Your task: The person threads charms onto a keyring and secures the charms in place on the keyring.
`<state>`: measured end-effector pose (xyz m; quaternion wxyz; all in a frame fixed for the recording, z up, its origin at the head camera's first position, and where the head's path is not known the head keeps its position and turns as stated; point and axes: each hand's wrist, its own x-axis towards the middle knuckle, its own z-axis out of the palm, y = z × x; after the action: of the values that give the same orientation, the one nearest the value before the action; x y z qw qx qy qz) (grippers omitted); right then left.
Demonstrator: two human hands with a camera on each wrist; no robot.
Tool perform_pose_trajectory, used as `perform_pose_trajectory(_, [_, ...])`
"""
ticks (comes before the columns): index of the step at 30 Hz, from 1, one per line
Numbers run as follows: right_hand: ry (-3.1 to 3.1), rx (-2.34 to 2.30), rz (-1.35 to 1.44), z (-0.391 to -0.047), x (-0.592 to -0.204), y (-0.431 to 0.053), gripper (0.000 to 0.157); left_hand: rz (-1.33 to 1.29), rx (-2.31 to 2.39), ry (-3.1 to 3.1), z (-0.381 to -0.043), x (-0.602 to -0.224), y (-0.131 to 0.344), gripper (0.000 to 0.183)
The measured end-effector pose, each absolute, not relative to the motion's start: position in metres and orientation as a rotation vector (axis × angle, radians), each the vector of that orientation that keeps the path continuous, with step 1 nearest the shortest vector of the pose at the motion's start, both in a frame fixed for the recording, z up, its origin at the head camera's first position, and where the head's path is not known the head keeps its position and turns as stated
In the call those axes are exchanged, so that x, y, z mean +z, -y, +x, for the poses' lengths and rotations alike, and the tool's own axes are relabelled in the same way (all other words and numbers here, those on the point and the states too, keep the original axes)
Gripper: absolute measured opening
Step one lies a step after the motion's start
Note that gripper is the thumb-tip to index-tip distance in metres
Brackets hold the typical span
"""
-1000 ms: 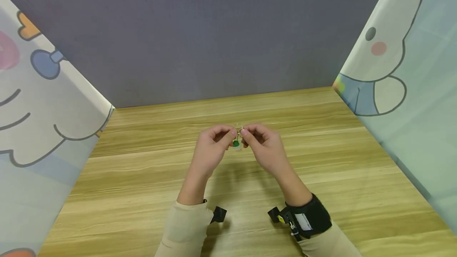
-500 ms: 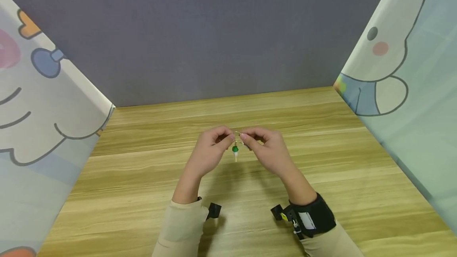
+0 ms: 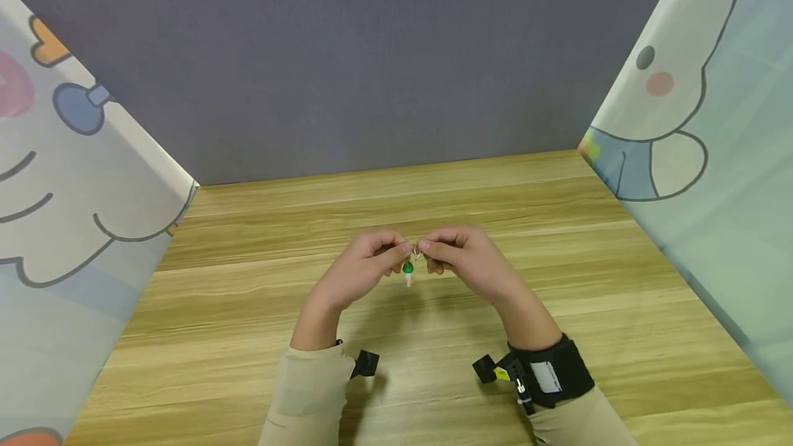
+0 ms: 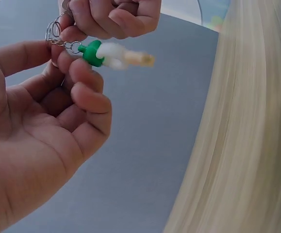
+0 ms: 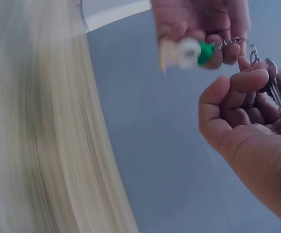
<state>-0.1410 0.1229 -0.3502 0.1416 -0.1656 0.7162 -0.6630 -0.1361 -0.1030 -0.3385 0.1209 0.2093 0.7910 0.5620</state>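
A keychain with a small charm, green on top and white below with a pale tip, dangles between the hands. My left hand pinches the end of its short chain near the split ring. Opposite, my right hand grips a metal key beside the ring, and the key's blade shows in the right wrist view. Fingertips cover part of the ring, so whether the key is threaded on it cannot be told. The two hands are close together above the table.
A wood-grain table lies under the hands. Behind it rises a grey panel. Printed cartoon panels stand at the left and right. The right wrist wears a black strap with a small camera mount.
Both hands have come slightly nearer the body. The charm, partly between the fingers at first, now hangs below them. The ring looked wide half a second ago and now appears narrower between the fingertips.
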Motion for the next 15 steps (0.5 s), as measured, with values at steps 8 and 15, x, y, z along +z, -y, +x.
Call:
perform_pose_trajectory(8, [-1.803, -2.064, -0.226, -0.1423, -0.3477, -0.1228, 0.023, 0.558, 1.696, -2.237, -0.1369, -0.3442, 0.1062, 0.023])
perform_pose_trajectory(15, [-1.78, -2.095, -0.21, -0.1434, -0.3465, -0.1224, 0.021, 0.534, 1.756, -2.232, -0.1362, -0.3435, 0.1056, 0.031])
